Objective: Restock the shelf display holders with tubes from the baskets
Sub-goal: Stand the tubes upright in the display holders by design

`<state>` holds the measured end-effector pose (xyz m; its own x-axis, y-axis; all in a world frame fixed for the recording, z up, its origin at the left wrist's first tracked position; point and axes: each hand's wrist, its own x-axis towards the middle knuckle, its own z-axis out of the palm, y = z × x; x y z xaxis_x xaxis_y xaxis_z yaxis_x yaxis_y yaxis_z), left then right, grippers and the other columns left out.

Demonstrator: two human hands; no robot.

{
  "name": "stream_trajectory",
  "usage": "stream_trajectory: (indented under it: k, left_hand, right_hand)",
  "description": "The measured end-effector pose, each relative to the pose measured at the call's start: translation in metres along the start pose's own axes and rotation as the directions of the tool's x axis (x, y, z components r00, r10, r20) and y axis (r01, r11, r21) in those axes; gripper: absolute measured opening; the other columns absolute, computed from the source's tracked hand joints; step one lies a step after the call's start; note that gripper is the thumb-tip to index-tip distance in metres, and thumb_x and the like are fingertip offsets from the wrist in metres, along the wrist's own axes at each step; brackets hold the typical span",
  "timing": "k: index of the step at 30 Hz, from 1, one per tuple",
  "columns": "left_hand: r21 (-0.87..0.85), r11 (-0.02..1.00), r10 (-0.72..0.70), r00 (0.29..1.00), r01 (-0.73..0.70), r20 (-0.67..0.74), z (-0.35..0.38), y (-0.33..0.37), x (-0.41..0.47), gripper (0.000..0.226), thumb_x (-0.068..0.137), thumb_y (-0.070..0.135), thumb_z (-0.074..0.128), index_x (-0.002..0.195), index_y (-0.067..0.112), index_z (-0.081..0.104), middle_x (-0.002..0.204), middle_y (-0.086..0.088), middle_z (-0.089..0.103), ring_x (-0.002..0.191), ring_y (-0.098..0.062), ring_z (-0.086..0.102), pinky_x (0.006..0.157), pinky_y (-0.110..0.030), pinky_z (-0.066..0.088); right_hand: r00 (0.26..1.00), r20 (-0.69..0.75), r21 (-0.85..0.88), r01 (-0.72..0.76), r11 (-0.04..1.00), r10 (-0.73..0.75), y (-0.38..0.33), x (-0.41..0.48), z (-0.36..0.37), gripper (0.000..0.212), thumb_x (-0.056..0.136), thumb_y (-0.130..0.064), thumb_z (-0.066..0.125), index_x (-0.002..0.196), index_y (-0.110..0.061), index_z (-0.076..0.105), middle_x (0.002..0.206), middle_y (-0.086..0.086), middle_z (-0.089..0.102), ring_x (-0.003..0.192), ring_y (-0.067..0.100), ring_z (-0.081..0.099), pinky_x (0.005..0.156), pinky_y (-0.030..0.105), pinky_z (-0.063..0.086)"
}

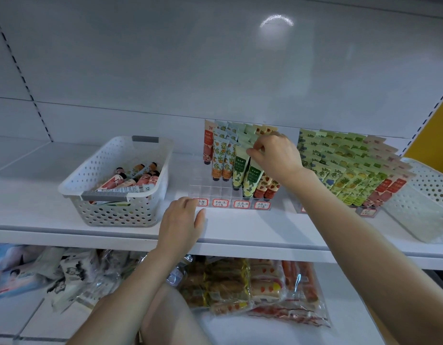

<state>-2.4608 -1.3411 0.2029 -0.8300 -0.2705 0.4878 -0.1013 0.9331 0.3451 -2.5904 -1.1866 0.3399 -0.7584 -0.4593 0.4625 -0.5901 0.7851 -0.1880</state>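
Note:
A clear acrylic display holder [215,192] stands mid-shelf, partly filled with upright tubes and with bare slots at its front left. My right hand [275,155] pinches the top of a green and yellow tube [251,178] that stands in the holder's front row. My left hand [183,220] rests on the shelf, fingers touching the holder's front left corner by the red-framed labels [240,204]. A white perforated basket [121,210] at the left holds several pink and orange tubes [138,178] lying flat. A second holder [347,170] at the right is packed with tubes.
Another white perforated basket [422,210] sits at the far right of the shelf. The white shelf edge [240,245] runs across in front of my arms. Below it, packaged snacks [253,290] and wipes packs [28,272] lie on the lower shelf.

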Motion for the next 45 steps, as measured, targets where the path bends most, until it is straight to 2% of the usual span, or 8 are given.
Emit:
stream_trajectory:
  k: [8, 13, 16, 20, 25, 31, 40, 45]
  left_hand:
    - [-0.021, 0.984, 0.169, 0.971, -0.175, -0.169, -0.042, 0.016, 0.015, 0.034, 0.086, 0.026, 0.045, 0.085, 0.001, 0.069, 0.08, -0.011, 0.067, 0.072, -0.028, 0.064, 0.062, -0.031, 0.052]
    - [0.042, 0.991, 0.13, 0.95, -0.124, -0.284, -0.091, -0.003, 0.035, 0.028, 0.083, 0.022, 0.054, 0.088, -0.002, 0.068, 0.082, -0.015, 0.065, 0.075, -0.033, 0.063, 0.065, -0.035, 0.05]
    - [0.115, 0.988, -0.09, 0.986, 0.106, -0.14, -0.117, -0.034, 0.049, 0.029, 0.09, 0.021, 0.053, 0.101, -0.003, 0.065, 0.101, -0.02, 0.062, 0.093, -0.037, 0.058, 0.075, -0.039, 0.047]
    - [0.311, 0.912, -0.332, 0.927, 0.268, 0.173, -0.135, -0.085, 0.069, 0.033, 0.092, 0.03, 0.055, 0.103, -0.001, 0.058, 0.108, -0.019, 0.059, 0.091, -0.033, 0.055, 0.071, -0.035, 0.041]
    - [0.392, 0.889, -0.421, 0.756, 0.235, 0.502, -0.128, -0.111, 0.086, 0.042, 0.09, 0.047, 0.053, 0.068, 0.012, 0.044, 0.069, -0.004, 0.048, 0.076, -0.022, 0.048, 0.053, -0.026, 0.031]
    - [0.384, 0.887, -0.453, 0.641, 0.256, 0.619, -0.119, -0.118, 0.101, 0.051, 0.092, 0.048, 0.049, 0.11, 0.002, 0.057, 0.106, -0.016, 0.063, 0.094, -0.029, 0.056, 0.077, -0.03, 0.041]
    - [0.452, 0.872, -0.47, 0.59, 0.191, 0.657, -0.109, -0.122, 0.112, 0.05, 0.093, 0.045, 0.045, 0.127, 0.009, 0.049, 0.116, -0.01, 0.061, 0.089, -0.023, 0.054, 0.075, -0.029, 0.042]
    - [0.413, 0.877, -0.47, 0.614, 0.244, 0.635, -0.104, -0.122, 0.107, 0.033, 0.089, 0.039, 0.052, 0.111, 0.014, 0.057, 0.11, -0.006, 0.063, 0.088, -0.02, 0.055, 0.076, -0.029, 0.045]
  right_hand:
    - [0.993, -0.045, 0.191, 0.117, 0.975, -0.111, -0.032, 0.006, 0.006, 0.026, 0.093, -0.019, 0.05, 0.094, 0.0, 0.068, 0.091, 0.012, 0.068, 0.077, 0.026, 0.063, 0.071, 0.04, 0.054]
    - [0.989, 0.039, 0.382, 0.114, 0.917, -0.14, -0.077, 0.021, 0.017, 0.024, 0.093, -0.011, 0.048, 0.094, 0.005, 0.066, 0.087, 0.015, 0.068, 0.073, 0.027, 0.061, 0.06, 0.013, 0.044]
    - [0.976, 0.137, 0.459, 0.091, 0.884, -0.172, -0.107, 0.037, 0.026, 0.025, 0.094, -0.009, 0.044, 0.097, 0.009, 0.062, 0.09, 0.022, 0.067, 0.081, 0.033, 0.065, 0.065, 0.034, 0.05]
    - [0.9, 0.384, 0.418, 0.03, 0.908, -0.207, -0.149, 0.062, 0.052, 0.024, 0.096, -0.009, 0.041, 0.088, 0.006, 0.058, 0.095, 0.023, 0.065, 0.086, 0.033, 0.066, 0.072, 0.034, 0.054]
    - [0.749, 0.622, 0.173, 0.155, 0.973, -0.23, -0.185, 0.076, 0.086, 0.039, 0.093, 0.002, 0.041, 0.059, -0.015, 0.03, 0.063, 0.004, 0.042, 0.051, 0.013, 0.038, 0.03, 0.009, 0.026]
    - [0.657, 0.732, -0.033, 0.295, 0.955, -0.178, -0.199, 0.081, 0.104, 0.033, 0.093, 0.001, 0.043, 0.062, -0.008, 0.04, 0.115, 0.016, 0.063, 0.068, 0.019, 0.058, 0.048, 0.02, 0.034]
    - [0.535, 0.836, -0.076, 0.327, 0.942, -0.119, -0.205, 0.088, 0.107, 0.023, 0.088, -0.015, 0.063, 0.069, -0.011, 0.05, 0.099, 0.006, 0.071, 0.077, 0.019, 0.068, 0.084, 0.032, 0.054]
    - [0.596, 0.796, 0.095, 0.047, 0.994, -0.105, -0.204, 0.087, 0.111, 0.02, 0.086, -0.009, 0.062, 0.07, -0.007, 0.05, 0.087, 0.014, 0.066, 0.061, 0.02, 0.063, 0.063, 0.029, 0.056]
